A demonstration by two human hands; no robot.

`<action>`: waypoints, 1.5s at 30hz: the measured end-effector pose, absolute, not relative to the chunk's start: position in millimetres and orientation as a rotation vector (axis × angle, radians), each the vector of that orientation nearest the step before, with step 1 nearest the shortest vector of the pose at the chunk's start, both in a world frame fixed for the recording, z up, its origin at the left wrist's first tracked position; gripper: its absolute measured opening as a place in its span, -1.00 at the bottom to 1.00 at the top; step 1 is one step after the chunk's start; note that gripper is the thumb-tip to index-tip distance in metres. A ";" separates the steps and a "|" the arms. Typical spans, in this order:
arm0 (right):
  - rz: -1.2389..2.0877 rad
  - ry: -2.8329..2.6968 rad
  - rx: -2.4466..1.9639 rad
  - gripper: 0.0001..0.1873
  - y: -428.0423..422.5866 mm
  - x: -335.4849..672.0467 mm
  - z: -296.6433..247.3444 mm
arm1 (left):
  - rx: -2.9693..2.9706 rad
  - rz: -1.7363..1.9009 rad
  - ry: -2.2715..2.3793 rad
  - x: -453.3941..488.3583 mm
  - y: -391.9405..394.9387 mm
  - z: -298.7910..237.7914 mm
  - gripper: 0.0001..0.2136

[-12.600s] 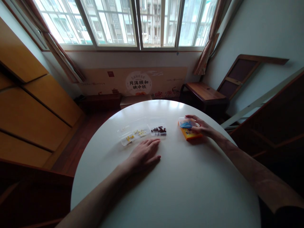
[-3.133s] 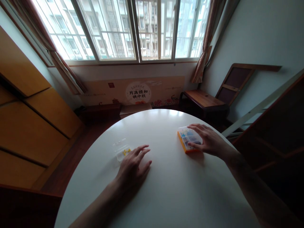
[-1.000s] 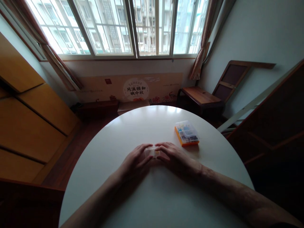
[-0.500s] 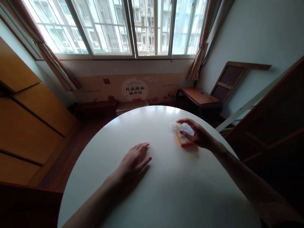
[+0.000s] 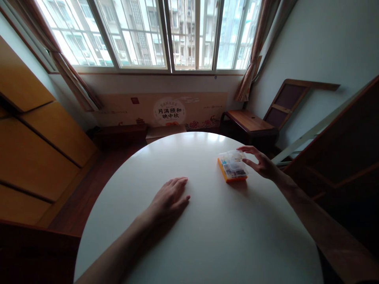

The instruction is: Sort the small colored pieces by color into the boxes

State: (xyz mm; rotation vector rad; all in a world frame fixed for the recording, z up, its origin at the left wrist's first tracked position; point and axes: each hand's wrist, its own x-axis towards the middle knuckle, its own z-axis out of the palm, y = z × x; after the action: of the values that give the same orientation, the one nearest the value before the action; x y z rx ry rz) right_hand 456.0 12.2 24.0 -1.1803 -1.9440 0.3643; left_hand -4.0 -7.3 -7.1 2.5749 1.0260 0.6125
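An orange box (image 5: 227, 180) with clear plastic compartments stands on the white round table, right of its middle. Dark and bluish contents show through the plastic, too small to name. At the box's far right, my right hand (image 5: 260, 162) has thumb and fingers curved around a small clear plastic case (image 5: 237, 156). This case is over the box's far part; whether it rests there or hangs just above, I cannot tell. My left hand (image 5: 170, 196) lies on the table to the left of the box, palm down, fingers stretched out, holding nothing.
The round white table (image 5: 204, 232) curves away toward the window. Beyond its far right edge stands a wooden chair (image 5: 248, 120). A printed carton panel (image 5: 142, 110) leans below the window. Wooden cabinets (image 5: 38, 157) line the left side.
My right hand has moved right with the clear plastic case, from the left of the orange box to over its far right part. The left hand stays in place.
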 end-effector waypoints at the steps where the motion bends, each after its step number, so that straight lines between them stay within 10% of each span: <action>1: 0.363 -1.952 -1.179 -0.52 12.4 457.7 22.7 | 2.575 0.607 1.028 -3.8 -7.3 -7.3 -0.51; 28: -0.079 -1.926 -1.008 -0.59 -41.7 402.8 39.7 | 2.684 0.592 1.111 4.1 -12.1 -2.8 -0.48; 38: 0.325 -2.458 -1.014 -0.06 -70.9 334.9 -6.1 | 2.811 0.385 0.998 33.2 -36.5 5.6 -0.17; 45: 0.375 -2.470 -1.056 -0.04 -66.1 341.1 -12.1 | 2.806 0.399 0.974 34.0 -29.4 -10.3 -0.08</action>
State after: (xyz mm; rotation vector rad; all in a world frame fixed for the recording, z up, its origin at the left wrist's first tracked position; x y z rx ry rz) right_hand 341.1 -66.1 -12.1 -1.0555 -2.4700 0.3752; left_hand 34.0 -29.4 -10.3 2.8056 0.9736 0.3993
